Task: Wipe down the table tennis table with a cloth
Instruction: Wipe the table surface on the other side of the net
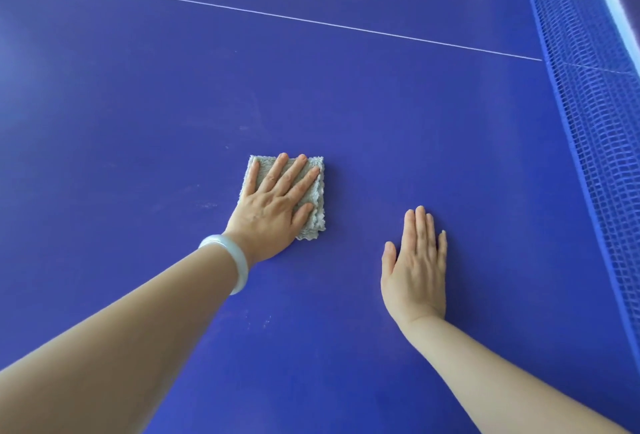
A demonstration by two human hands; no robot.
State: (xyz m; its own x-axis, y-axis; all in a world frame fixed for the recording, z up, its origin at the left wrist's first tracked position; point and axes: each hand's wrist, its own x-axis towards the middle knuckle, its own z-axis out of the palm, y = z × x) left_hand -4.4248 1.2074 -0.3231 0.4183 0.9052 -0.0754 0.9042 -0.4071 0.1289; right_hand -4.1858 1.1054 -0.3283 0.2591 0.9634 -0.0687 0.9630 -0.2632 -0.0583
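Note:
The blue table tennis table [346, 104] fills the view. A folded grey-green fluffy cloth [313, 198] lies flat on it near the middle. My left hand [273, 205] presses flat on the cloth with straight, spread fingers; a pale bangle sits on that wrist. My right hand [415, 267] rests flat on the bare table surface to the right of the cloth, fingers straight and together, touching nothing else.
A thin white line [277, 16] crosses the table beyond the hands. The blue net [595, 128] with its white top band runs along the right side. Faint pale smudges mark the surface left of the cloth and between my forearms.

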